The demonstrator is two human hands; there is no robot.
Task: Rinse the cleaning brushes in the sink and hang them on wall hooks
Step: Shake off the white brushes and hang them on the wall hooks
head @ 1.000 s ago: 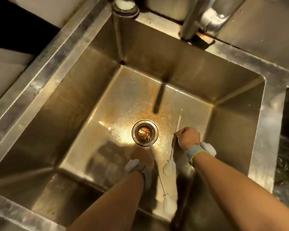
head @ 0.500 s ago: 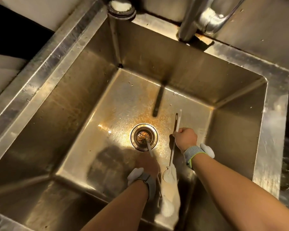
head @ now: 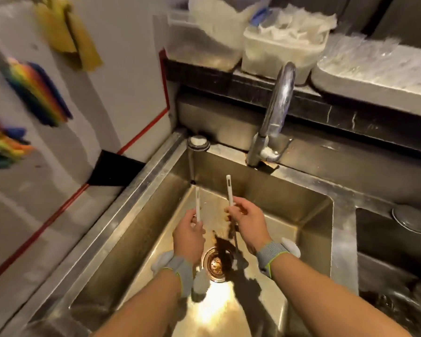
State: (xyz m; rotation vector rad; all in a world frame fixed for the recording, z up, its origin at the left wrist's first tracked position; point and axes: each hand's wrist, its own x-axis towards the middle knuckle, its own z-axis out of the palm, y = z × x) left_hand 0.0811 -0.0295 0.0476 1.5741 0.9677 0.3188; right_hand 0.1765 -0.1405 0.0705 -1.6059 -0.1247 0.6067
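We have lifted both brushes off the sink (head: 345, 239) floor since half a second ago. Our left hand (head: 189, 235) grips one white-handled brush (head: 197, 203), our right hand (head: 247, 221) the other brush (head: 229, 190), both handle-up above the drain (head: 215, 265), below the faucet (head: 276, 113).

At eleven o'clock a yellow cloth (head: 69, 32) hangs on my wall, with rainbow-coloured cloths (head: 38, 93) below it at nine. At twelve to one o'clock, plastic tubs (head: 281, 48) stuffed with clear bags sit on the dark shelf (head: 326, 110). Red tape (head: 141, 132) edges the wall panel.
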